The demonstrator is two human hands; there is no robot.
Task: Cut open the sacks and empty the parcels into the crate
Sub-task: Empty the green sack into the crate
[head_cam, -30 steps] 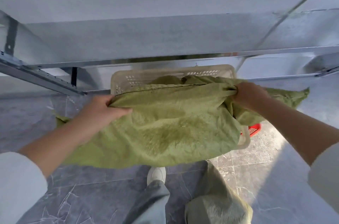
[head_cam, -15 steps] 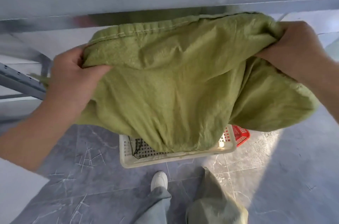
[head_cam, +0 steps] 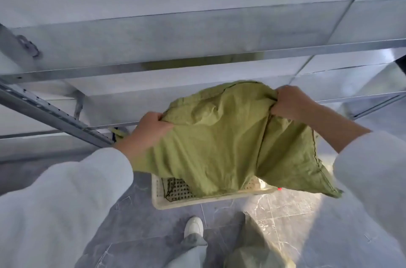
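Observation:
A green woven sack (head_cam: 219,142) hangs upside down over a cream perforated crate (head_cam: 173,200) on the floor. My left hand (head_cam: 149,129) grips the sack's upper left corner. My right hand (head_cam: 290,103) bunches its upper right edge. The sack's lower end droops into the crate and hides most of the inside. No parcels show; only the crate's perforated bottom and a dark net-like patch are visible at its left.
A metal shelf rack (head_cam: 197,63) with a slotted upright (head_cam: 50,111) stands right behind the crate. A red basket (head_cam: 279,189) peeks out beside the crate's right end. Another green sack (head_cam: 254,252) lies by my white shoe (head_cam: 193,226) on the grey tiled floor.
The sack was lifted off the crate and held high a moment ago. Now both hands are lower and farther out, and the sack sags limp into the crate.

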